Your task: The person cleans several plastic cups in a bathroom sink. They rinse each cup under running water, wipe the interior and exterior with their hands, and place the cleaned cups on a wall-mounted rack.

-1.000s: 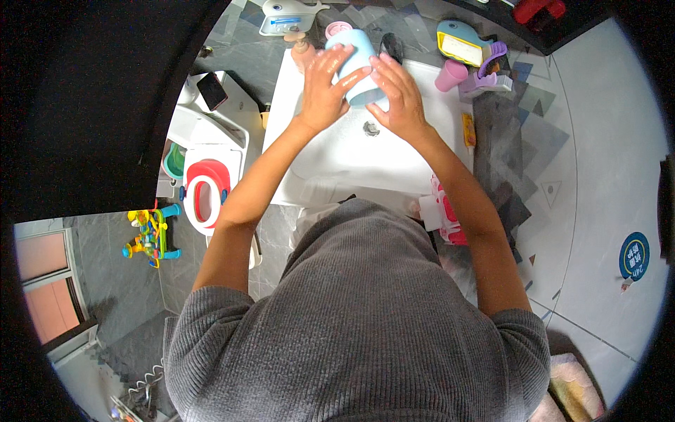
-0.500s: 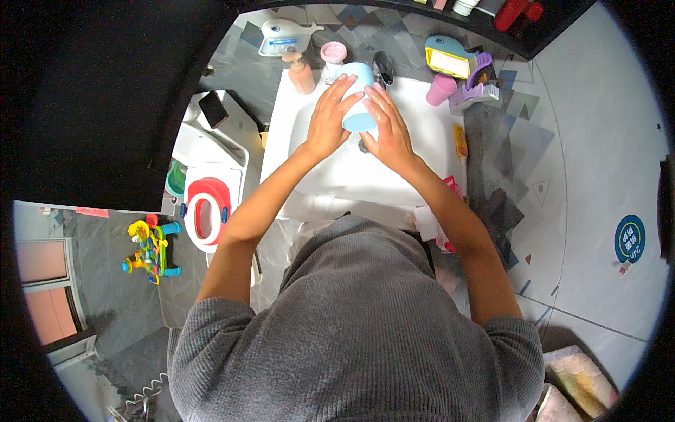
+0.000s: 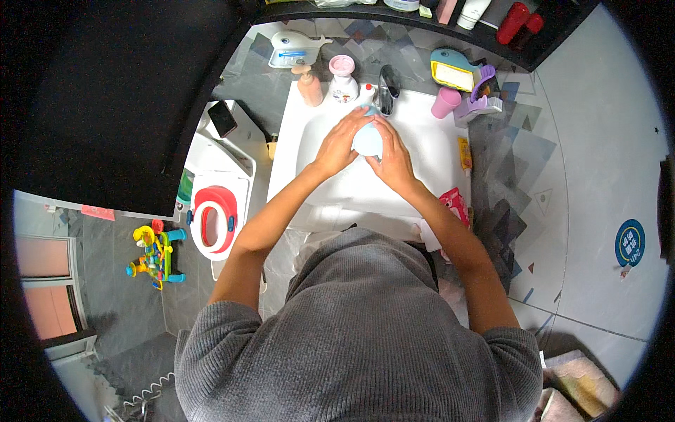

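Over the white sink (image 3: 415,184) I hold a light blue cup (image 3: 368,143) between both hands. One round end of it faces me, and most of its side is hidden by my fingers. My left hand (image 3: 339,146) wraps its left side, while my right hand (image 3: 394,153) closes round the right side. The fingertips of both hands come close together at the cup's far end. Just beyond them stand a dark tap (image 3: 387,90) and a small white container with a red spot (image 3: 367,91).
Along the sink's back edge are an orange pump bottle (image 3: 309,89) and a white pump bottle with pink top (image 3: 343,83). A pink cup (image 3: 445,103) and a purple holder (image 3: 478,105) stand at the back right. Left is a toilet with a red-and-white child seat (image 3: 215,221).
Both hands have tilted the light blue cup and brought it lower in the sink, so its side shows less. The whole view has shifted slightly, showing more of the shelf above.
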`<state>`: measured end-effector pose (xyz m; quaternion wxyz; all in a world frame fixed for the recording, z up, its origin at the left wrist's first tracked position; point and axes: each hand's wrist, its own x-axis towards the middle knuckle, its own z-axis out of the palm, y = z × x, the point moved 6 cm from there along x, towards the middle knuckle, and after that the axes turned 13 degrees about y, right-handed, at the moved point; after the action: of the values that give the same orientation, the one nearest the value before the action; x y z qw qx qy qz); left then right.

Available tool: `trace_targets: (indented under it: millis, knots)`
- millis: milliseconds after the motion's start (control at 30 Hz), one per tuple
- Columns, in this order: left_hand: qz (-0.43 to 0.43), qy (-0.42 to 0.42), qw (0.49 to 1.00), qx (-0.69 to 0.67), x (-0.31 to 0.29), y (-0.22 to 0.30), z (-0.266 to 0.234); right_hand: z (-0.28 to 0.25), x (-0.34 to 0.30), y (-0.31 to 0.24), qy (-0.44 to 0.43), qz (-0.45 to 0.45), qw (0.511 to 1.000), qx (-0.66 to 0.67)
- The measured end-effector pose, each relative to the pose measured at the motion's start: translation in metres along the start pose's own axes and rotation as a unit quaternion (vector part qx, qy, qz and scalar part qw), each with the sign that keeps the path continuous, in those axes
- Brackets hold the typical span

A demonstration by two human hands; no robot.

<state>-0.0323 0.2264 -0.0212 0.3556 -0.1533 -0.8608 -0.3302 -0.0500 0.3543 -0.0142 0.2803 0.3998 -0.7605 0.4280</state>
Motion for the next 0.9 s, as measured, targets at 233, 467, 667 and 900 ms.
trace_targets:
  millis: [233, 467, 667, 900]
  knots:
    - [-0.021, -0.025, 0.998, 0.055, 0.003, 0.006, -0.017, -0.003, 0.015, -0.009, -0.024, -0.023, 0.999, 0.005]
    - [-0.437, -0.309, 0.792, -0.293, -0.073, -0.047, 0.005, 0.071, -0.047, 0.035, -0.267, 0.315, 0.902, 0.123]
    - [-0.428, -0.126, 0.852, -0.274, -0.071, -0.060, -0.056, 0.087, -0.021, -0.016, -0.145, 0.246, 0.927, 0.243]
    - [-0.435, -0.030, 0.863, -0.254, -0.100, -0.066, -0.138, 0.135, -0.018, -0.071, -0.174, 0.209, 0.915, 0.299]
